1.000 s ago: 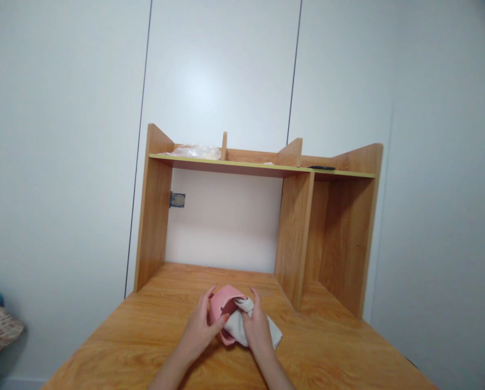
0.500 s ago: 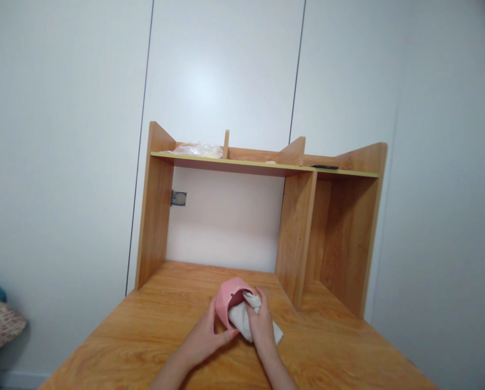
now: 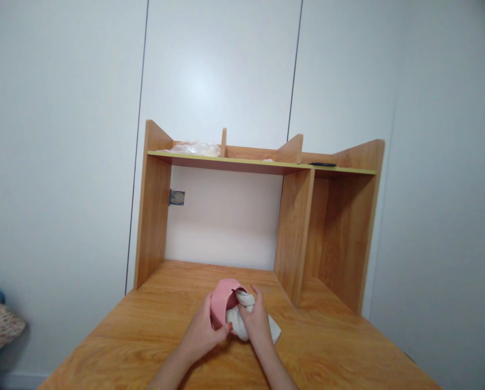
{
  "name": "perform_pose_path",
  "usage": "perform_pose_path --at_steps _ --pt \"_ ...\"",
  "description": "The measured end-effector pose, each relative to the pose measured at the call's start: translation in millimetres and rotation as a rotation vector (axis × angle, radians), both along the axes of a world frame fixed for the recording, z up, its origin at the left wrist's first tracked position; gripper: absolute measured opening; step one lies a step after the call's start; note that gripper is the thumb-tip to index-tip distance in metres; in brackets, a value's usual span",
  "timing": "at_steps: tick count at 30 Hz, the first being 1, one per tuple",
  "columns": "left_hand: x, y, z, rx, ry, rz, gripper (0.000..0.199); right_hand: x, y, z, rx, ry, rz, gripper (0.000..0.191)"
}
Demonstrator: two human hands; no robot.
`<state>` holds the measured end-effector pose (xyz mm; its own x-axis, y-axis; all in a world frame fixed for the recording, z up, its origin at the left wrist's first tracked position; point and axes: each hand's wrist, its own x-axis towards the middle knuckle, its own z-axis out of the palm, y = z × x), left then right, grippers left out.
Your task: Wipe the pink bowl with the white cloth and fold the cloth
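**Pink pot [image 3: 221, 299] over a wooden desk [image 3: 144, 336]**

Shelf unit [image 3: 155, 216], pale wall [image 3: 79, 135] behind. Left hand [image 3: 201, 331] grips the pot; right hand [image 3: 257, 320] pinches pale cloth [image 3: 236, 325] at its mouth. Rim notch [image 3: 233, 291] (tiny thing) sits nearer the top than 1 second ago.

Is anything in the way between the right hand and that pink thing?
Only the pale cloth: the right hand grips it at the opening of the pink container. The left hand holds the container directly, with nothing visible between.
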<state>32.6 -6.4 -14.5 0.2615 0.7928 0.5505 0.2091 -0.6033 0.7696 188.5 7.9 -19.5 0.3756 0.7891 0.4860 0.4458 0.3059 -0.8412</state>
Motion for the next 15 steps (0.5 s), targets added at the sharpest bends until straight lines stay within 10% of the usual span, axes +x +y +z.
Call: perform_pose_path --at_steps 15 --pt "-2.5 -1.9 2.9 -0.030 0.044 -0.086 0.060 4.6 -10.2 15.2 -0.041 -0.103 -0.090 0.058"
